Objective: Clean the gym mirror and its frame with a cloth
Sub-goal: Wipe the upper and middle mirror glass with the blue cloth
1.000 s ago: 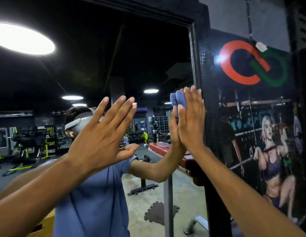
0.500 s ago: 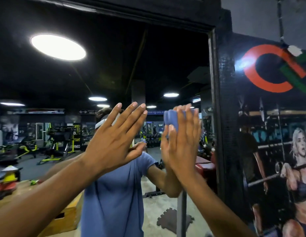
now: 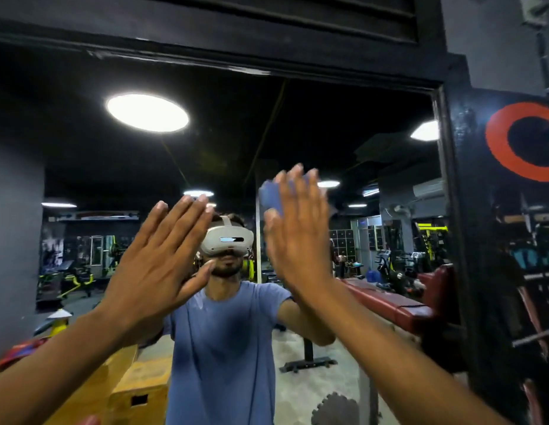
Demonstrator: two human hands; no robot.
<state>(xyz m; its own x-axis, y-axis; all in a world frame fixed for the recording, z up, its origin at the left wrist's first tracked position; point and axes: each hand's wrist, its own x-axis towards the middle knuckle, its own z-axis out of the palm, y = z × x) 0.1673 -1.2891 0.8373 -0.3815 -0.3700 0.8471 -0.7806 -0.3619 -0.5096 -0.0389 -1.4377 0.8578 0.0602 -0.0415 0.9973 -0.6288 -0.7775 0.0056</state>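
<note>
Dim gym interior, black ceiling, round ceiling light [image 3: 147,112] reflected in glass. Gym mirror [image 3: 343,124]: large pane, black frame [image 3: 451,210] along top and right edge; painted wall with red ring logo [image 3: 512,142] just right of frame. Reflected contents: person in blue T-shirt [image 3: 224,342] and white headset [image 3: 226,240], red padded bench [image 3: 386,299], yellow wooden boxes [image 3: 138,384] lower left, yellow-and-black machines behind. Cloth [image 3: 271,196]: blue, bunched, pressed against glass under right hand, upper centre of pane, well apart from right frame edge. Right hand [image 3: 297,228]: raised, palm to mirror, fingers straight and close together, flat on cloth; outline blurred. Left hand [image 3: 158,268]: raised beside it, palm forward, fingers straight and slightly spread, thumb out, holding nothing; contact with glass not discernible.
</note>
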